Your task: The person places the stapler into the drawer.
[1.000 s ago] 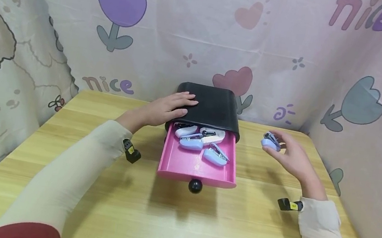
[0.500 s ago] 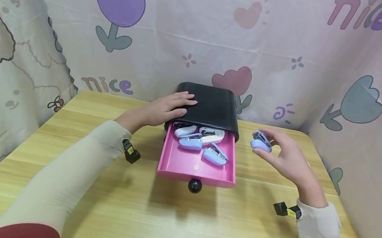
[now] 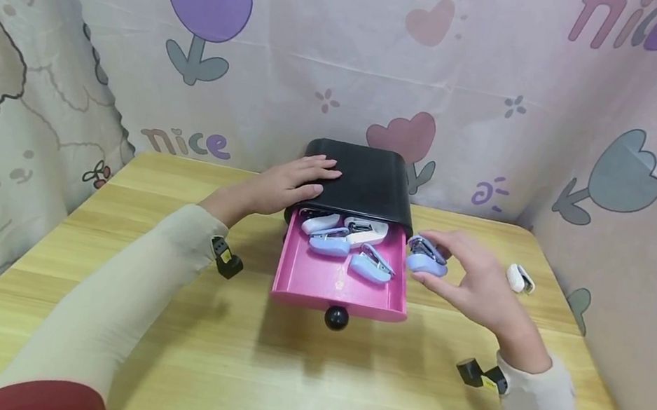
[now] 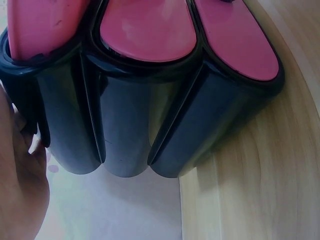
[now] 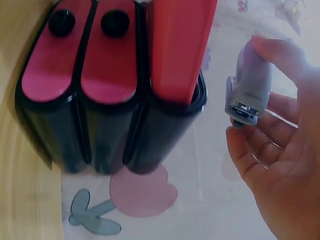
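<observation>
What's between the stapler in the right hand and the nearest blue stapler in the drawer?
In the head view, the drawer's pink right wall shows between the held stapler and that blue stapler.

A hand could come in over the front edge of the table (image 3: pixel 306 400), between the two sleeves (image 3: pixel 114 315), and reach down into the pink drawer (image 3: pixel 335 307) from above. There is room inside by its front left corner. Four staplers (image 3: pixel 329 246) lie at the drawer's back and right, and the black box (image 3: pixel 366 184) covers its back end. A round knob (image 3: pixel 336 318) pokes toward the table's front edge. The left hand (image 3: pixel 289 186) blocks the left side of the box top. The right hand (image 3: pixel 473 276), with a blue stapler (image 3: pixel 426 265), blocks the drawer's right side. A white stapler (image 3: pixel 516 279) sits near the table's right edge.
</observation>
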A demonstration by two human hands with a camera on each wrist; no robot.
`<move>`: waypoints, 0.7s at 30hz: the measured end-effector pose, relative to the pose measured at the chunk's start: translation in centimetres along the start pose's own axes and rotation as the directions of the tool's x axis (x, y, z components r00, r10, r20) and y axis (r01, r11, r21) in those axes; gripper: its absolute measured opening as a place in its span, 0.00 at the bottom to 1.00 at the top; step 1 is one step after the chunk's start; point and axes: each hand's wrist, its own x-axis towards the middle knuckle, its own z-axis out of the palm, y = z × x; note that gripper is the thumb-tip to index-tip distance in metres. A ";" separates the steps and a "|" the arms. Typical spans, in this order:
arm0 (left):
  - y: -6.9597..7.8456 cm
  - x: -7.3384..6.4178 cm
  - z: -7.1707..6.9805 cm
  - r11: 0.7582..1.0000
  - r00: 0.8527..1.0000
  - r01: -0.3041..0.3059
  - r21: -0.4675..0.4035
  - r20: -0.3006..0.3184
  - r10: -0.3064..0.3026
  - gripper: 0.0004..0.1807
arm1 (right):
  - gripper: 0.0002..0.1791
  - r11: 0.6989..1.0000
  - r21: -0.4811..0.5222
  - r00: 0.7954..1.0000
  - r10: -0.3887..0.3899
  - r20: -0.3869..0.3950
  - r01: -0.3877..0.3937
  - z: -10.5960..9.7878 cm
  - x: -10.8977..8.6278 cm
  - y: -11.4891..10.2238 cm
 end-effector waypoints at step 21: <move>0.0 -0.1 0.0 1.000 1.000 0.011 -0.020 0.006 -0.011 0.28 | 0.32 0.991 0.027 0.967 -0.136 0.216 0.134 2.5 1.6 -4.0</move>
